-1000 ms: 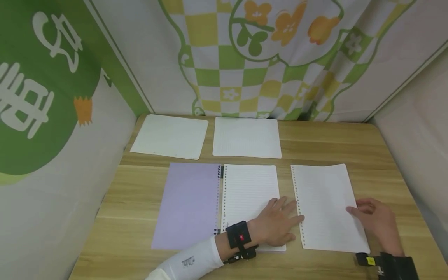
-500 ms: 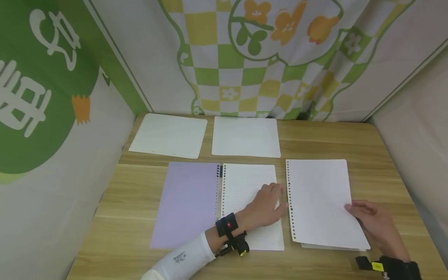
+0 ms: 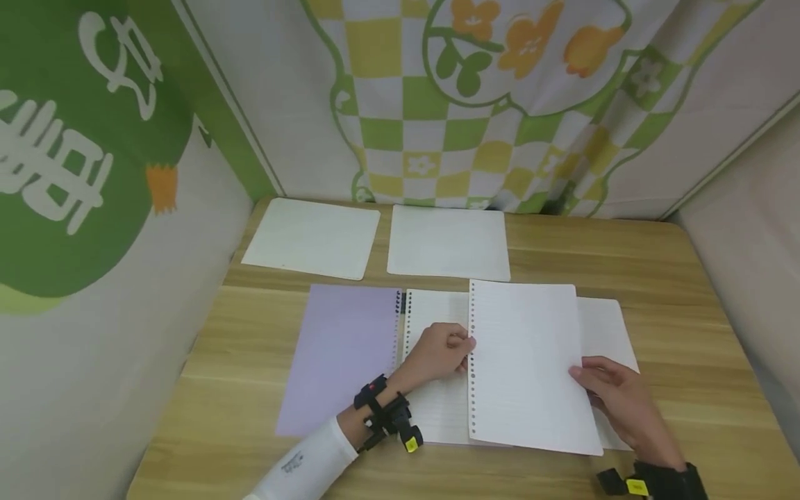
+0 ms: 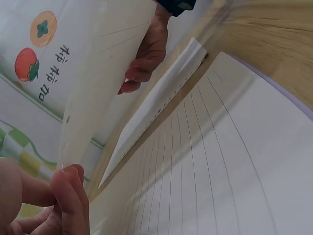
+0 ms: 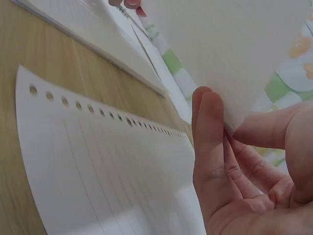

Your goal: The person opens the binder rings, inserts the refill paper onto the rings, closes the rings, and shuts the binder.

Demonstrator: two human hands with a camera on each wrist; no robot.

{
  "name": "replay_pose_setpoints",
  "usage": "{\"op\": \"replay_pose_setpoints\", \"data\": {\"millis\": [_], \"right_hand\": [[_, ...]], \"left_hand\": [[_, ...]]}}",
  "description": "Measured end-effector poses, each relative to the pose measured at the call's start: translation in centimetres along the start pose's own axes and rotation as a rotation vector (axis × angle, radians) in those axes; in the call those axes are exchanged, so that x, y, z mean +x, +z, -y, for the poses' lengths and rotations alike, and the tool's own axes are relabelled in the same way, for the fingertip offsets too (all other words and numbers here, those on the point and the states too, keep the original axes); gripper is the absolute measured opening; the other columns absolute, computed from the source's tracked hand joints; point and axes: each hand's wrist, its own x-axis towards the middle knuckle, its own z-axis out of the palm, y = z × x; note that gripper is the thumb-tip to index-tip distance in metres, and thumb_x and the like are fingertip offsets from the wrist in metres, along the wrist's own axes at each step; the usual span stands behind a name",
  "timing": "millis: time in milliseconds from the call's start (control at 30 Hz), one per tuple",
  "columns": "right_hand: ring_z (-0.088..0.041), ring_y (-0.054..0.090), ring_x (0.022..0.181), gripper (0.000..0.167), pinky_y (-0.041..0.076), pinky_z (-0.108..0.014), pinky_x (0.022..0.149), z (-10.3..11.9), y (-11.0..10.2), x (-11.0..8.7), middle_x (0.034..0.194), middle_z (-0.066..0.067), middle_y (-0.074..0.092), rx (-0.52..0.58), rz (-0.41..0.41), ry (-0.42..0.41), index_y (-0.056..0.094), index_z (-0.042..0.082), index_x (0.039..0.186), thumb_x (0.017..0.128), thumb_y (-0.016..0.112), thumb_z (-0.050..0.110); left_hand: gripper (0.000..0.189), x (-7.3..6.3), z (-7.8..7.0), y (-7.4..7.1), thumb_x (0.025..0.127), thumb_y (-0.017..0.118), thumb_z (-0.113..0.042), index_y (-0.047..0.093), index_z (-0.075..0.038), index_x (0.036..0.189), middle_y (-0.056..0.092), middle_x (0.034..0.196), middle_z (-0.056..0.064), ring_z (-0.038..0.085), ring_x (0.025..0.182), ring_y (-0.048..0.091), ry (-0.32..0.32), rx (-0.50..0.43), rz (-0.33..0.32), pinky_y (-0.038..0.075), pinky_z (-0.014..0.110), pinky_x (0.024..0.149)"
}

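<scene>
Find the loose punched sheet (image 3: 525,368) pinched by the right hand (image 3: 615,396) at its right edge and by the left hand (image 3: 440,351) at its holed edge, lifted clear of the lower sheet (image 3: 606,330) and partly over the lined page (image 3: 434,410). Grip lightly to avoid creasing. Probably best to tension both edges evenly, sighting the holes parallel with those beside the purple cover (image 3: 344,354). Leave the far-left white sheet (image 3: 312,236) and far-middle white sheet (image 3: 450,243) undisturbed.
</scene>
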Motion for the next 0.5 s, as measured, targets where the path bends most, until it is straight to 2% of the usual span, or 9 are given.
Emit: {"op": "replay_pose_setpoints", "data": {"millis": [133, 233, 367, 500], "right_hand": [[-0.009, 0.066, 0.1, 0.067, 0.058, -0.025, 0.084, 0.8, 2.0, 0.5, 0.123, -0.004, 0.073, -0.009, 0.02, -0.005, 0.051, -0.006, 0.15, 0.106, 0.068, 0.041], [-0.01, 0.067, 0.101, 0.069, 0.059, -0.025, 0.083, 1.4, 3.4, 1.0, 0.126, -0.009, 0.073, -0.039, 0.017, -0.023, 0.055, -0.007, 0.148, 0.105, 0.067, 0.046], [-0.013, 0.068, 0.093, 0.059, 0.059, -0.025, 0.078, 2.3, 5.3, 1.6, 0.115, -0.01, 0.078, -0.07, 0.0, -0.058, 0.066, -0.008, 0.137, 0.104, 0.071, 0.041], [-0.015, 0.07, 0.089, 0.049, 0.059, -0.024, 0.077, 3.1, 7.1, 1.9, 0.107, -0.01, 0.08, -0.055, 0.001, -0.084, 0.07, -0.007, 0.132, 0.104, 0.072, 0.034]], "left_hand": [[0.02, -1.1, 0.7, -1.6, 0.109, 0.061, -0.02, 0.076, -0.006, 0.108, 0.071, 0.068, 0.001, 0.015, 0.062, 0.068, -0.01, -0.003, -0.024, 0.048, 0.022, 0.056], [0.02, -2.1, 1.2, -2.8, 0.109, 0.061, -0.02, 0.076, -0.008, 0.105, 0.071, 0.068, 0.003, 0.016, 0.061, 0.067, -0.019, -0.003, -0.037, 0.048, 0.022, 0.055], [0.021, -3.3, 1.8, -4.2, 0.109, 0.061, -0.022, 0.077, -0.009, 0.105, 0.071, 0.068, 0.002, 0.017, 0.061, 0.067, -0.039, 0.014, -0.077, 0.047, 0.024, 0.054], [0.021, -4.5, 2.5, -5.2, 0.109, 0.061, -0.023, 0.077, -0.01, 0.104, 0.068, 0.066, 0.0, 0.015, 0.06, 0.065, -0.071, 0.016, -0.129, 0.048, 0.024, 0.054]]}}
